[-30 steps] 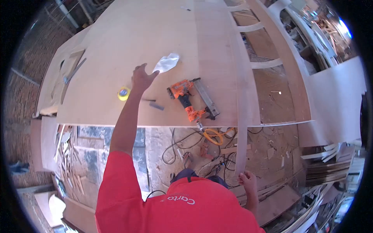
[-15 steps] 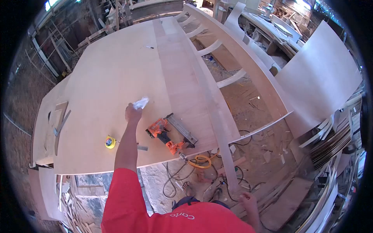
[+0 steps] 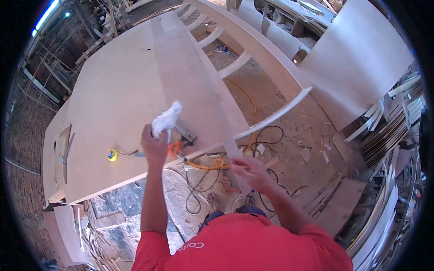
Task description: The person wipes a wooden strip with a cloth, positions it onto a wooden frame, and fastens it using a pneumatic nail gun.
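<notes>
My left hand (image 3: 154, 145) is closed around a crumpled white wad (image 3: 166, 119), thin like plastic or cloth, raised over the panel's near edge. Behind that hand, an orange and black nail gun (image 3: 175, 147) lies on the large plywood panel (image 3: 117, 90), partly hidden, its grey magazine (image 3: 185, 134) showing beyond the wad. My right hand (image 3: 249, 171) hovers with fingers loosely apart, overlapping the near end of a long wooden strip (image 3: 226, 131) that juts past the panel's edge. To the left of my left hand sits a yellow tape measure (image 3: 112, 155).
An orange air hose (image 3: 199, 166) and dark cables run off the edge onto the littered floor. A curved rib frame (image 3: 275, 58) stands beyond the panel. Thin sheets lean at right, above stacked strips (image 3: 384, 135). A pen (image 3: 145, 49) lies far off on the panel.
My left hand has brought the white wad nearer and right, in front of the nail gun. My right hand has risen from beside my body to the strip's near end. The view has shifted.
</notes>
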The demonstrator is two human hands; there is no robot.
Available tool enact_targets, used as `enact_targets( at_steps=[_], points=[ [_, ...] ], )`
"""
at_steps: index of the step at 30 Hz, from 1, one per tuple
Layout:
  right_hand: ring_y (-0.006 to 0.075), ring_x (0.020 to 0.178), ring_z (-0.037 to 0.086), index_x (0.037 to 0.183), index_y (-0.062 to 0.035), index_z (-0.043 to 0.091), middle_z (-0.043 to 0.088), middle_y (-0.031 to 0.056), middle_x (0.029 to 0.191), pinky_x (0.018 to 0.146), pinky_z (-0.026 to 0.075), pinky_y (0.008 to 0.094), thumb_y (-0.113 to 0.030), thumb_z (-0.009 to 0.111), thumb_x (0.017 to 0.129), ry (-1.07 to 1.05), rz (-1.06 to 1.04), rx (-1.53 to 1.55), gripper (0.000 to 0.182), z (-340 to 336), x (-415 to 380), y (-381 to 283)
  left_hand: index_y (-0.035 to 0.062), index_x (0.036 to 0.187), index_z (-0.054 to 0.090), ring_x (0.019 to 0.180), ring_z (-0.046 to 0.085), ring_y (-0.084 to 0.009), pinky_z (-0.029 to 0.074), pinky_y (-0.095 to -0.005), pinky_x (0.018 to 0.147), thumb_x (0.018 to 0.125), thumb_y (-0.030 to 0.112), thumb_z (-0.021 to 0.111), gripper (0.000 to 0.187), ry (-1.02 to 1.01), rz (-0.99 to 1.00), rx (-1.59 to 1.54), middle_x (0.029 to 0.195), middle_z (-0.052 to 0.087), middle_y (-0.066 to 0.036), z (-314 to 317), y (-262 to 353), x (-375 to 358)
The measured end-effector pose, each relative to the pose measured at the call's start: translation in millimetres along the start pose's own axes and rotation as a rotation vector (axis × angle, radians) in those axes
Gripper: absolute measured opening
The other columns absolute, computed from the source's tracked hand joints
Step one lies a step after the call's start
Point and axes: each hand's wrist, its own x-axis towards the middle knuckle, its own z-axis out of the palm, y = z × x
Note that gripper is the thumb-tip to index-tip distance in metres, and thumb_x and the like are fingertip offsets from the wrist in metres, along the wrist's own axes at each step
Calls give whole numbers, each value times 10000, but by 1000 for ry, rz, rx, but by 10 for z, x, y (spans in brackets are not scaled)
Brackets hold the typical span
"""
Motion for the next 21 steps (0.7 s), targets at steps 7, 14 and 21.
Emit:
enact_targets(
  at_steps=[7, 14, 21],
  points=[
    [259, 1188, 647, 1375, -52, 564, 678, 80, 1273, 1028, 503, 404, -475, 583, 1051, -18, 410, 1084, 533, -340, -171, -11, 34, 1167, 626, 929, 657, -449, 532, -541, 786, 740, 164, 793, 476, -361, 252, 175, 1044, 634, -217, 1173, 1572, -1534],
    [251, 1090, 683, 1296, -67, 614, 700, 65, 1163, 1004, 533, 449, -324, 528, 1057, 336, 227, 1424, 361, -1394, -880, 1333, 11, 1236, 620, 1070, 611, -395, 504, -486, 921, 769, 342, 860, 620, -781, 399, -153, 1127, 622, -196, 1586, 2261, -2386],
    [280, 1075, 642, 1421, -187, 512, 635, 65, 1200, 856, 570, 502, -564, 612, 955, 990, -3, 821, 608, -2843, -2230, 2042, -25, 1157, 676, 951, 682, -276, 535, -387, 869, 951, 464, 722, 532, -271, -470, 85, 1032, 712, -179, 1598, 741, -2489]
  ],
)
